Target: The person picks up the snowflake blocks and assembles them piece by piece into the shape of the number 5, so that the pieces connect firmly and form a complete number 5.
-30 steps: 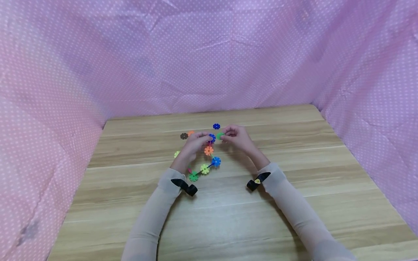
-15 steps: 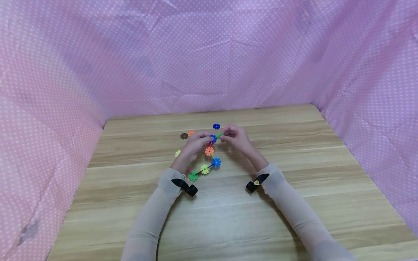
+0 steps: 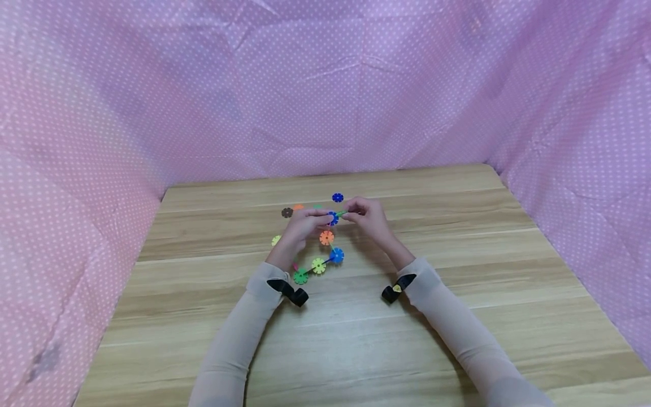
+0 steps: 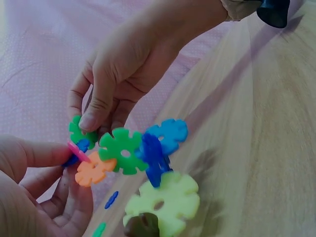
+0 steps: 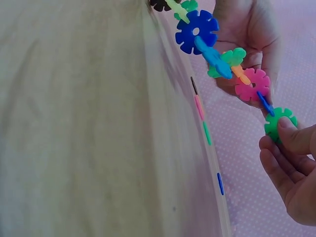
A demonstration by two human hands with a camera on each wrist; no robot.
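A chain of notched plastic flower discs hangs below my left hand [image 3: 303,226], whose thumb and fingers pinch the dark blue disc [image 3: 333,218] at its end. My right hand [image 3: 370,220] pinches a green disc [image 5: 273,127], edge-on in the head view, with its rim right at the dark blue disc. Down the chain come a pink disc [image 5: 251,88], an orange disc [image 3: 326,238], a lighter blue disc [image 3: 337,256], a yellow-green disc [image 3: 319,266] and another green disc [image 3: 301,276]. My left wrist hides part of the chain.
Loose discs lie on the wooden table [image 3: 458,254] beyond my hands: a dark blue one [image 3: 338,197], a brown one [image 3: 287,212], an orange one [image 3: 298,207] and others. Pink dotted cloth [image 3: 325,85] hangs behind the table and along both sides.
My right hand has moved slightly left, turning the green disc from face-on to edge-on and bringing it against the dark blue disc. The chain has shifted a little toward me.
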